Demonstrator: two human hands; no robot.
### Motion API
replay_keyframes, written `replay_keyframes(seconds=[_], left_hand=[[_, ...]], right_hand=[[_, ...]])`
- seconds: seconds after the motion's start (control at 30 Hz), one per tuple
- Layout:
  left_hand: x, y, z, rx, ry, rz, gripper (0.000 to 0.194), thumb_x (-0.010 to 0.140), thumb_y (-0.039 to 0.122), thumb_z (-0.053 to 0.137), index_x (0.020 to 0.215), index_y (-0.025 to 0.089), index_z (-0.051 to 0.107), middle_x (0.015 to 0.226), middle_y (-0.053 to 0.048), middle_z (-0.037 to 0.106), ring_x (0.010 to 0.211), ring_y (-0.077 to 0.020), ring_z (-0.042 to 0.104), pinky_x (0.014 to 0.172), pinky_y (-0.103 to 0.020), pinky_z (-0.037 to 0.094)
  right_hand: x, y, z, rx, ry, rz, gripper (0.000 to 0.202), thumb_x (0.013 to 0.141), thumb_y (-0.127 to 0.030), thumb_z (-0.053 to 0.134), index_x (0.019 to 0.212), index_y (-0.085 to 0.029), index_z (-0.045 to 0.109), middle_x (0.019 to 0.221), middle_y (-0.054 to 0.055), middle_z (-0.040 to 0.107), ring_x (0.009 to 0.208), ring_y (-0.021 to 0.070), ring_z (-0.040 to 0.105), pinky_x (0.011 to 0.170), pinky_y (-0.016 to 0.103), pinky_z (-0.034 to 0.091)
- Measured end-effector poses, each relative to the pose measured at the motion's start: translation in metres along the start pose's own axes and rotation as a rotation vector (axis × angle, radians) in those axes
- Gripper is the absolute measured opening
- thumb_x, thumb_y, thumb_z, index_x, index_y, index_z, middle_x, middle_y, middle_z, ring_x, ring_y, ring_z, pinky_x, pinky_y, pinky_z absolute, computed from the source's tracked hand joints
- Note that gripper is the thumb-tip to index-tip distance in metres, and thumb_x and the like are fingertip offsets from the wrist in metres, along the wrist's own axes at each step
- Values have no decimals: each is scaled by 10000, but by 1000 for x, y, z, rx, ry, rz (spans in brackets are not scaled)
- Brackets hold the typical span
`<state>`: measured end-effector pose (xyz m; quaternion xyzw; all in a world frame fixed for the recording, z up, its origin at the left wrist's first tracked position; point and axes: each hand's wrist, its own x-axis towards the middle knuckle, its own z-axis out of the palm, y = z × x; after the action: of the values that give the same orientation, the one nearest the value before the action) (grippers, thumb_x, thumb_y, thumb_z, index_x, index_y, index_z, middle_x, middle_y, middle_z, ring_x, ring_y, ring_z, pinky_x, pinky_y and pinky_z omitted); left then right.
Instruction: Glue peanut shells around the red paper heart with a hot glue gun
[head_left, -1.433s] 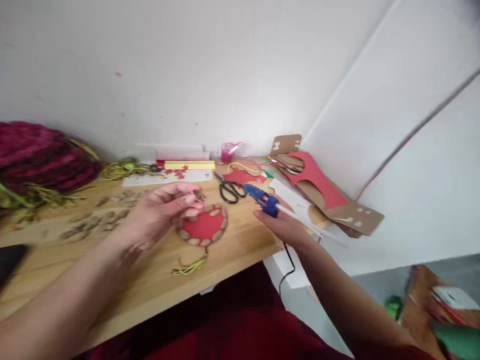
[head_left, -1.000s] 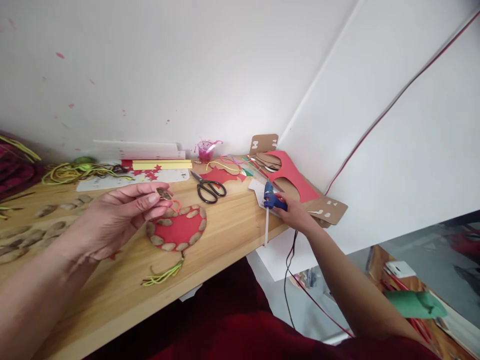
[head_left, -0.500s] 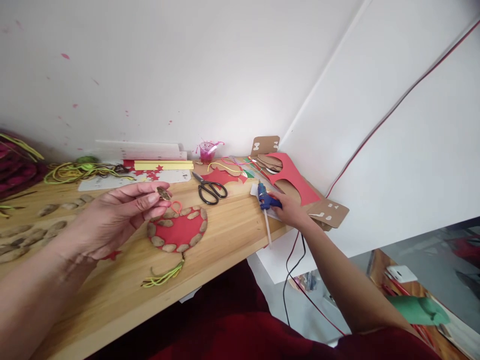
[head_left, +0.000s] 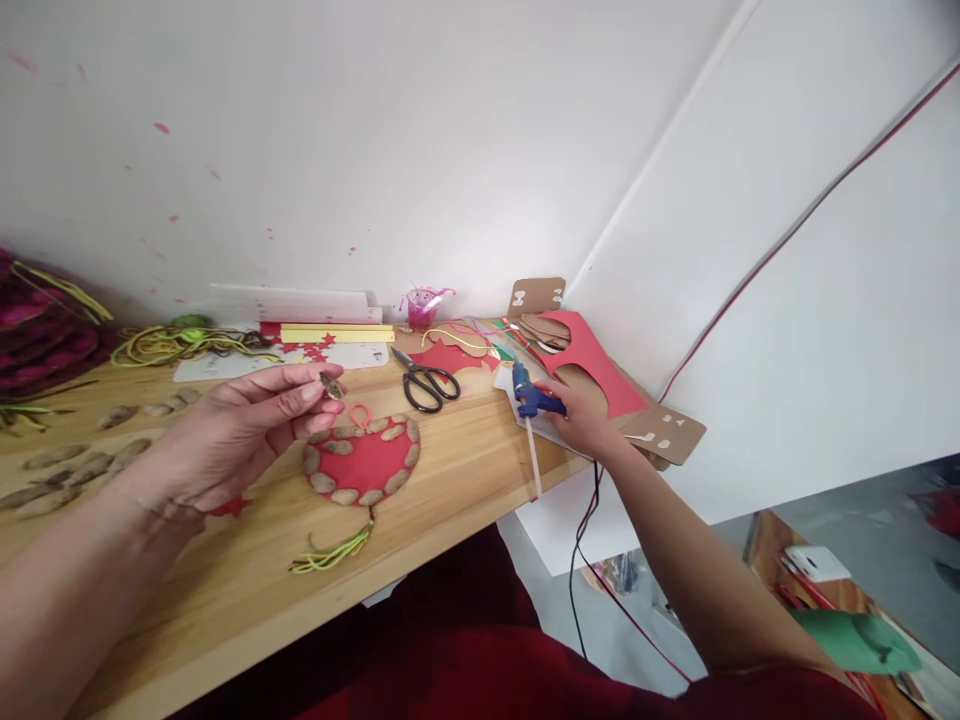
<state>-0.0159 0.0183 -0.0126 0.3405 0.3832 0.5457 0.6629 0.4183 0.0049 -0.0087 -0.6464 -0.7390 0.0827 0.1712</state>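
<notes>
1. Left hand (head_left: 259, 420): thumb and fingertips pinched closed on a small, brown, hollow-looking shell piece (head_left: 330, 386), up by the top-left edge of the disc.
2. That'd be the round red disc (head_left: 360, 464) rimmed with tan peanut-like shells, lying on the pale wooden table (head_left: 457, 480), yellow-green string tassel (head_left: 341, 548) pointing at the wearer.
3. Right hand (head_left: 581, 416): curled around the handle of a blue plastic glue gun (head_left: 528, 398), white stick (head_left: 533, 460) poking out the back. Can't tell how tight.
4. Black-handled metal scissors (head_left: 425, 386) sit between disc and gun.
</notes>
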Motion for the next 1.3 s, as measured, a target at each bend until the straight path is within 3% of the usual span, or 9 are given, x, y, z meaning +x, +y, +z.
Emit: replay_keyframes(seconds=[0.23,0.63,1.0,1.3], left_hand=[[-7,4,9,24,18,-35,239,754,-24,755,950,97,817,821,-99,799,625,-150,754,639,-197,654],[-7,5,12,25,45,-41,235,768,-31,744,961,85,813,814,-89,790,613,-143,746,624,-195,651],[-8,7,9,25,-26,-27,257,698,53,867,945,105,820,800,-69,782,618,-140,736,620,-199,649],[-8,6,9,26,13,-38,307,633,70,899,927,92,812,791,-96,784,602,-159,734,601,-212,646]], right_hand=[[-27,14,-6,-30,19,142,540,846,-41,588,1345,-228,677,1305,107,750,1214,314,703,1035,494,565],[-5,3,4,-52,0,89,538,843,-58,621,1343,-242,692,1348,85,731,1251,308,669,1101,498,506],[-6,1,2,-48,-30,43,538,846,-74,624,1351,-240,705,1376,95,712,1306,315,631,1149,506,457],[-13,19,-14,-4,3,200,437,914,-273,676,1347,-209,693,1129,122,785,1040,263,747,901,409,597]])
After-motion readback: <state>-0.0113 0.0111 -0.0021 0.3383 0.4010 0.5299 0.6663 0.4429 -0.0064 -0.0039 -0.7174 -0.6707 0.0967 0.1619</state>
